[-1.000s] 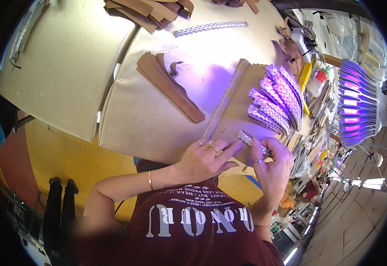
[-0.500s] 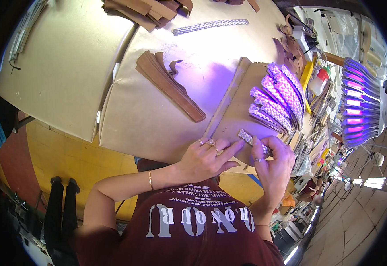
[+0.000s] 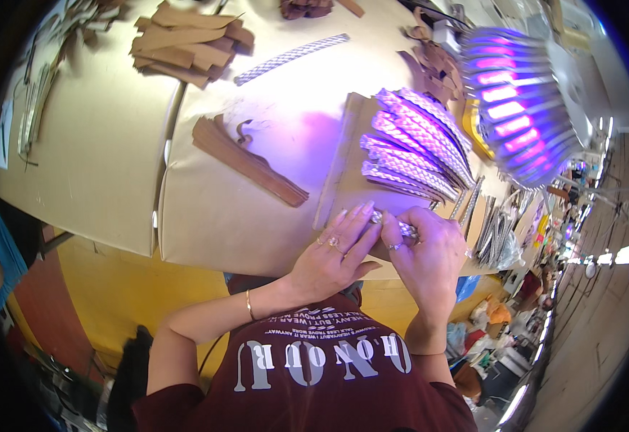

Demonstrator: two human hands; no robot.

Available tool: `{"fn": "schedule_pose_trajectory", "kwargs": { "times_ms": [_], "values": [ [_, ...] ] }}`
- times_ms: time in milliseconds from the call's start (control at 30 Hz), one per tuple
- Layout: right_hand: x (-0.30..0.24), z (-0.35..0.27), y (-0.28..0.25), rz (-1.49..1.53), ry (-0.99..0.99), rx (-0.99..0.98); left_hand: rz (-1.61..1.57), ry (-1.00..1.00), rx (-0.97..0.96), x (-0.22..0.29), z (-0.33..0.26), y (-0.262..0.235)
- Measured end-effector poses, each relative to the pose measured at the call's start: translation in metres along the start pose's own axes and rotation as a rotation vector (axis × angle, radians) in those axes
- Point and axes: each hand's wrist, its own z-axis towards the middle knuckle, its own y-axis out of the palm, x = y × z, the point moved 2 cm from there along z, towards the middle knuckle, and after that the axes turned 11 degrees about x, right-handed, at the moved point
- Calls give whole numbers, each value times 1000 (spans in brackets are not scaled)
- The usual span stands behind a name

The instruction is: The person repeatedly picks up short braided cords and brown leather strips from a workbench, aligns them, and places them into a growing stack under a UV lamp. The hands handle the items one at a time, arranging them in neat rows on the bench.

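Head view: both hands meet at the near edge of the desk [image 3: 98, 158], just in front of the person's chest. The left hand [image 3: 332, 255] and the right hand [image 3: 429, 252] are closed together on one short woven strip [image 3: 399, 227], white and patterned. It lies between their fingertips, its long axis running from left to right and slightly away. The left fingertips pinch its near-left end; the right thumb and forefinger grip it toward the far-right end. Neither hand is clearly nearer; the strip bridges them. Just beyond the hands, on a brown card [image 3: 343, 165], a fanned stack of similar woven strips [image 3: 415, 147] lies with its long axes slanting the same way, closest to the right hand. A pile of brown strips [image 3: 246, 158] sits further left, well apart.
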Motion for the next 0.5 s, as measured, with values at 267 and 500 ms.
{"fn": "schedule_pose_trajectory", "kwargs": {
  "times_ms": [267,500],
  "values": [
    [34,-3,-31,73,84,8,53,44,34,2,4,-1],
    [48,-7,-24,187,120,30,91,72,51,4,6,0]
  ]
}}
